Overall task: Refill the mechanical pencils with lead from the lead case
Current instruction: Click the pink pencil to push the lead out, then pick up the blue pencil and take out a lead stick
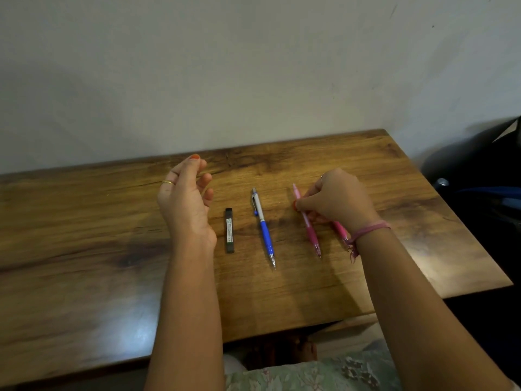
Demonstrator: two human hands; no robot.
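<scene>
A black lead case (229, 230) lies flat on the wooden table (84, 249). To its right lies a blue and silver mechanical pencil (263, 227), tip toward me. Further right, my right hand (335, 200) pinches the barrel of a pink mechanical pencil (309, 231) that rests on the table. A second pink pencil (340, 231) shows partly under that hand and wrist. My left hand (186, 193) hovers just left of the lead case with relaxed, loosely curved fingers and holds nothing.
The table's back edge meets a plain wall (253, 66). A dark bag or chair (485, 179) stands off the table's right edge. The near edge of the table runs just above my lap.
</scene>
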